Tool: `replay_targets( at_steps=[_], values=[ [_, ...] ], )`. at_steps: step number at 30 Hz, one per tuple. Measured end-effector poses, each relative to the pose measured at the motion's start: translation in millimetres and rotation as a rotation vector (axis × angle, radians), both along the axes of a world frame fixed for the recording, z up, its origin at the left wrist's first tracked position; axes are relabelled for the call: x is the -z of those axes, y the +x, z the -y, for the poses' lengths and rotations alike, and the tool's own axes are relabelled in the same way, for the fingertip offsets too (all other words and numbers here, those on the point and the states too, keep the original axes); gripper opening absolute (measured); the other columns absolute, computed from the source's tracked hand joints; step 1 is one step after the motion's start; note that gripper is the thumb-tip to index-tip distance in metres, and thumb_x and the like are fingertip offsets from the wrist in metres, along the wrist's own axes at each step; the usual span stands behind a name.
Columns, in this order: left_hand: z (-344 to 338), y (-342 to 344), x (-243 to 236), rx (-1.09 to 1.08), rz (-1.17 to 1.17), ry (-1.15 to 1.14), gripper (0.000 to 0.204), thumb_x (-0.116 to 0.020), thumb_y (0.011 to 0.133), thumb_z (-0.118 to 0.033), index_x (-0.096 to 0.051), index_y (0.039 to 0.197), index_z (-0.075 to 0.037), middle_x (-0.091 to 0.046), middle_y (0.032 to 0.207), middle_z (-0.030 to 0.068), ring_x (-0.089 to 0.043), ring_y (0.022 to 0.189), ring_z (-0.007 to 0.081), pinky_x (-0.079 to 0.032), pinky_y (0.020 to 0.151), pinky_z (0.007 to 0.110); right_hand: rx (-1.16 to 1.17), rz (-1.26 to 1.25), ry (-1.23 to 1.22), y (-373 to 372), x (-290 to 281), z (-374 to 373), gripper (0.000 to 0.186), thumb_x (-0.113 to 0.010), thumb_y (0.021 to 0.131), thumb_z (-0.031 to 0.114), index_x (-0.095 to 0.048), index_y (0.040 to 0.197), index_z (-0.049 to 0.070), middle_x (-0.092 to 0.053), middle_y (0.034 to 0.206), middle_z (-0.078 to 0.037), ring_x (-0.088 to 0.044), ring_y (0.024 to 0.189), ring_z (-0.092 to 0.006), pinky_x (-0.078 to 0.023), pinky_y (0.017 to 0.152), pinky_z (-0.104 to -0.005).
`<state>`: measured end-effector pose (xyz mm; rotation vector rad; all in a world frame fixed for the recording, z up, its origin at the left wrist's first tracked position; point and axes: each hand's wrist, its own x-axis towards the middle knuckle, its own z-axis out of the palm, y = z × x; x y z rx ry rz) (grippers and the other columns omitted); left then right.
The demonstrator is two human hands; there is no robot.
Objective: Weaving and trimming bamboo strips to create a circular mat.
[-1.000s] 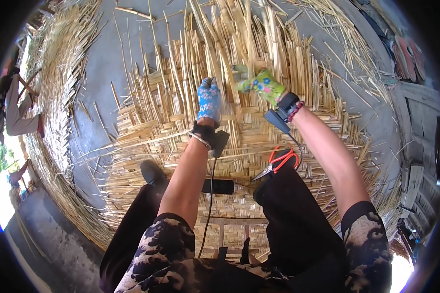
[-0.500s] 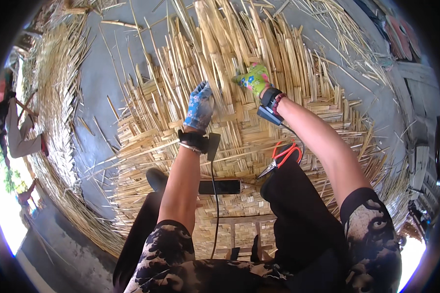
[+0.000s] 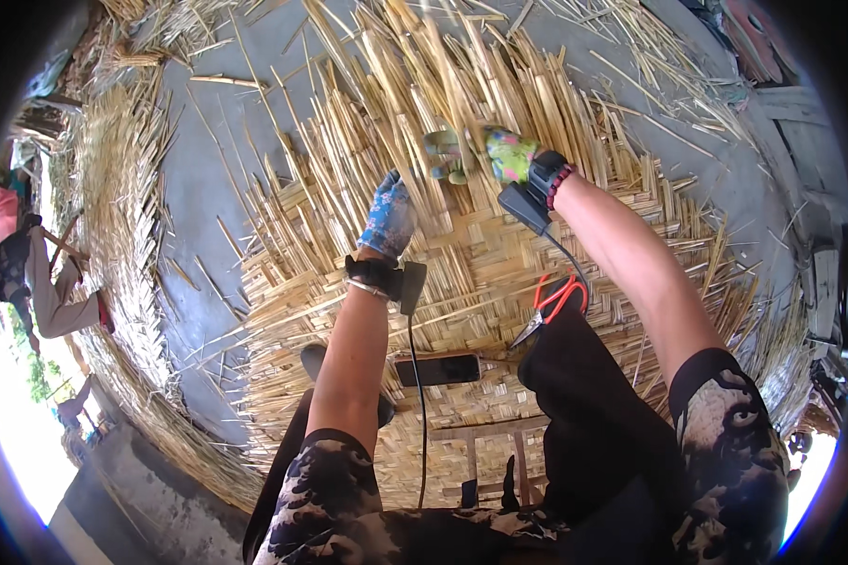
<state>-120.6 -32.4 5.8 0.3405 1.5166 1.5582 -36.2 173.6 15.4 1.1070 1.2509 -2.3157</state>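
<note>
My left hand (image 3: 384, 217), in a blue flowered glove, has bent fingers at a bundle of split reed strips (image 3: 415, 122), apparently gripping one. My right hand (image 3: 499, 155), in a green flowered glove, reaches round upright strips just right of it, its fingers partly behind them. Both hands are above a woven reed mat (image 3: 462, 254), whose loose ends fan out toward the top. Orange-handled scissors (image 3: 556, 301) lie by my right knee. A black phone (image 3: 438, 370) lies on the mat below my hands, and each wrist carries a wired device.
A co-worker (image 3: 47, 282) crouches at the far left beside a long band of plaited straw (image 3: 122, 235). Loose reeds (image 3: 664, 89) lie on the grey floor (image 3: 198, 330) around the mat. Weathered wooden boards (image 3: 791, 118) stand at the right edge.
The view has shifted slightly. My left hand has moved a little lower and left, and the reed strips between my hands have moved, blurring as they go. My right hand stays among the upright strips.
</note>
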Motion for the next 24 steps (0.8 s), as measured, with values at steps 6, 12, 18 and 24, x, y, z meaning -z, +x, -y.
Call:
replay_targets(
  at_steps=[6,12,18,24],
  values=[
    [-23.1,17.6,5.8,-0.180,0.471,0.135,0.020,-0.041,0.083,-0.005,-0.049,0.102,-0.002,-0.056,0.092,0.0041,-0.055,0.081,0.0132,-0.046,0.070,0.025,-0.205,-0.273,0.263,-4.0,135.3,-31.7,0.037,-0.050,0.069,0.000,-0.050,0.106,0.005,-0.055,0.100,-0.007,-0.052,0.086,-0.0178,-0.040,0.080,-0.0233],
    [-14.9,6.1,8.1,0.013,0.198,-0.018,0.022,-0.046,0.083,-0.008,-0.050,0.104,-0.002,-0.056,0.090,0.0026,-0.053,0.080,0.0115,-0.045,0.069,0.025,-0.448,-0.508,0.785,-2.8,97.2,-30.1,0.035,-0.039,0.076,-0.003,-0.046,0.109,0.004,-0.055,0.101,-0.006,-0.052,0.091,-0.0146,-0.040,0.082,-0.0227],
    [-12.8,1.1,-12.3,0.127,0.094,-0.082,0.023,-0.046,0.084,-0.010,-0.051,0.104,-0.001,-0.057,0.083,0.0009,-0.054,0.073,0.0118,-0.045,0.066,0.025,0.106,-0.507,0.151,-1.6,25.1,3.1,0.025,-0.043,0.080,0.005,-0.050,0.104,0.004,-0.057,0.097,-0.005,-0.055,0.086,-0.0140,-0.043,0.080,-0.0241],
    [-23.0,-0.1,-13.0,0.158,0.027,-0.264,0.021,-0.048,0.083,-0.015,-0.054,0.099,-0.001,-0.057,0.080,0.0002,-0.051,0.070,0.0091,-0.043,0.063,0.024,0.614,-0.546,-0.068,29.5,8.1,0.5,0.015,-0.053,0.073,0.001,-0.056,0.087,0.006,-0.059,0.088,-0.006,-0.056,0.079,-0.0135,-0.046,0.071,-0.0230]
  ],
)
